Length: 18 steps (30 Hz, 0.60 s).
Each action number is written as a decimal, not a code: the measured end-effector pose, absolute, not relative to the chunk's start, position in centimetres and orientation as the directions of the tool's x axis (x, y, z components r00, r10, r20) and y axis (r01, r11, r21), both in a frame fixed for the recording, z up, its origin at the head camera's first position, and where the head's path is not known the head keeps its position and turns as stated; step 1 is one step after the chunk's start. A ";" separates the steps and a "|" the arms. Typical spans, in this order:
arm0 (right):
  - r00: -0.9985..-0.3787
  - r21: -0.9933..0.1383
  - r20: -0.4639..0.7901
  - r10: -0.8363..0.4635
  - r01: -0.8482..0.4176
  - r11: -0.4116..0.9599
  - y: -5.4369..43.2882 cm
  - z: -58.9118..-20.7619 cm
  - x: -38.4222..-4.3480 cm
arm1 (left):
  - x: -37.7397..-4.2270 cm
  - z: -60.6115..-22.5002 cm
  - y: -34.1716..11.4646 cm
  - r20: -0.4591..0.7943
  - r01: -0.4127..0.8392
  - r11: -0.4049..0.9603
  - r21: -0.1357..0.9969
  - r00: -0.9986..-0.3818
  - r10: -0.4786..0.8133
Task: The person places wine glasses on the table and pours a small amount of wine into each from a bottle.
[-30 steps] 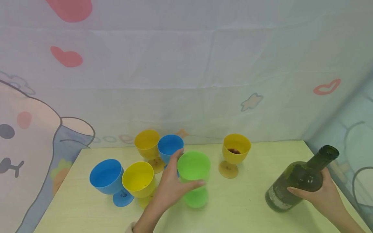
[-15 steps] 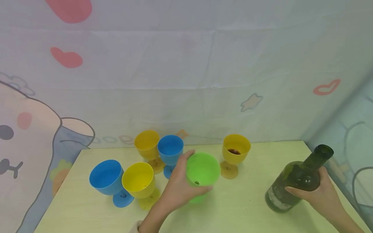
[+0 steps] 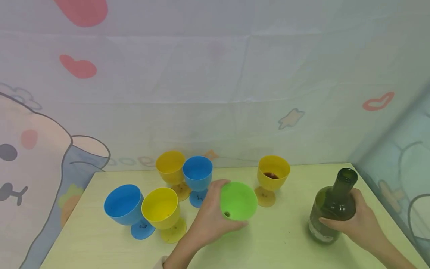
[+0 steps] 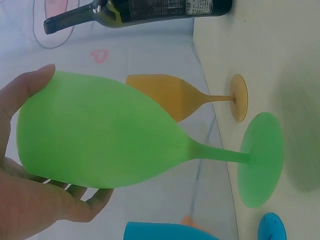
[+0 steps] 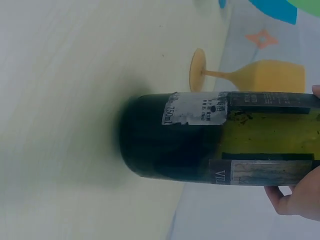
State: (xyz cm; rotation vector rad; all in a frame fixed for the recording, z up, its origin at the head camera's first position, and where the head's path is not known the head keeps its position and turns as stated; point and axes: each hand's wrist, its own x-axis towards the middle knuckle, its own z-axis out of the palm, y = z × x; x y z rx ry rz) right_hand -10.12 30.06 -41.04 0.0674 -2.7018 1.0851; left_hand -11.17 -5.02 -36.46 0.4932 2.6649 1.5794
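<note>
My left hand (image 3: 215, 215) grips a green plastic goblet (image 3: 239, 201) around its bowl, just left of the table's middle. A small dark spot shows at the bottom of its bowl. In the left wrist view the goblet's round foot (image 4: 261, 160) is close over the table. My right hand (image 3: 359, 224) holds a dark green wine bottle (image 3: 330, 209) by its body on the right side of the table. The bottle is near upright with its mouth uncovered. Its torn white label (image 5: 195, 109) faces the right wrist camera, and dark liquid fills the lower part.
Behind the green goblet, to its right, stands a yellow goblet (image 3: 273, 173) with a little dark liquid. To the left are two blue goblets (image 3: 197, 173) and two more yellow goblets. A patterned cloth (image 3: 215, 74) hangs along the table's back edge.
My left hand has moved the green goblet to the right and nearer to me. The bottle's neck has swung left, so the bottle now leans less.
</note>
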 end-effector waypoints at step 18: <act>-0.905 -0.544 0.418 -0.083 -0.323 0.774 27.9 -38.7 -9.5 | -11.0 -36.6 -4.4 0.132 0.248 0.458 0.854 -0.953 0.271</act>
